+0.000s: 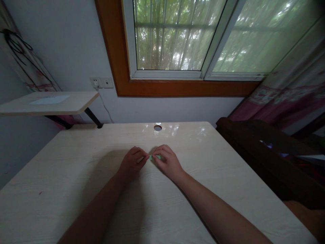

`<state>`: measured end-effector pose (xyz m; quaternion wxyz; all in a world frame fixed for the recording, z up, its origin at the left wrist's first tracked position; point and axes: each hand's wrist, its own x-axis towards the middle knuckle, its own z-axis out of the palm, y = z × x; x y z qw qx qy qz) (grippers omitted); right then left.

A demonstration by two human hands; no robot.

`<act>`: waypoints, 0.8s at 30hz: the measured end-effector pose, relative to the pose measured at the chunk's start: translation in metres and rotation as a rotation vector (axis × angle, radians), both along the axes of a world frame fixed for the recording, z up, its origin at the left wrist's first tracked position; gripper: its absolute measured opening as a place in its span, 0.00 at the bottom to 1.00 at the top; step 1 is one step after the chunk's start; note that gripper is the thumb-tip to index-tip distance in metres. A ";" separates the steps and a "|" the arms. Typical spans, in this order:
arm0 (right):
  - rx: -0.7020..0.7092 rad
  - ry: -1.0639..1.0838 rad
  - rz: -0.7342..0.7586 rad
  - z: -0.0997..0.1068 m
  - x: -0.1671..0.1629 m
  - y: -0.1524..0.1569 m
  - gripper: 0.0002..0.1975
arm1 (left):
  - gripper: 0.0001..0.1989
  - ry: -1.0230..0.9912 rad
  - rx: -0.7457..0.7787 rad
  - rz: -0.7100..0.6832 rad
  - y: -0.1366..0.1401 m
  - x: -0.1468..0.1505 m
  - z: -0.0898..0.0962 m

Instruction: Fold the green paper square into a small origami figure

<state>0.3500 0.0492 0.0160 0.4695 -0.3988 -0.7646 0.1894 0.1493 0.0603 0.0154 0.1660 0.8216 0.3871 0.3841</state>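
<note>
A small light green piece (pixel 150 157), too small and too covered to name, sits between the fingertips of both hands just above or on the pale wooden table (pixel 83 217). My left hand (pixel 132 162) pinches its left end between thumb and fingers. From the other side, my right hand (pixel 167 160) pinches it too, and a bit of green shows under those fingers. The two sets of fingertips are close together. Most of the green piece is hidden by the fingers.
A round cable hole (pixel 157 127) lies near the table's far edge. At the back left stands a raised shelf (pixel 76 107) on black legs, with a pale sheet (pixel 50 99) on it. Dark wooden furniture (pixel 264 159) borders the right side. A window (pixel 177 40) is beyond.
</note>
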 end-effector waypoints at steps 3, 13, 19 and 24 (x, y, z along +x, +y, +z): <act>-0.001 0.006 -0.014 0.001 0.001 0.000 0.04 | 0.09 -0.028 0.001 0.016 0.000 -0.001 0.001; -0.010 0.115 -0.154 0.002 0.005 0.002 0.04 | 0.09 -0.167 -0.099 0.082 -0.001 -0.005 0.009; -0.048 0.200 -0.263 0.003 0.009 0.005 0.05 | 0.08 -0.235 -0.139 0.136 0.002 -0.009 0.005; -0.117 0.177 -0.104 0.000 0.007 0.006 0.06 | 0.09 -0.223 -0.162 0.143 0.003 -0.009 0.005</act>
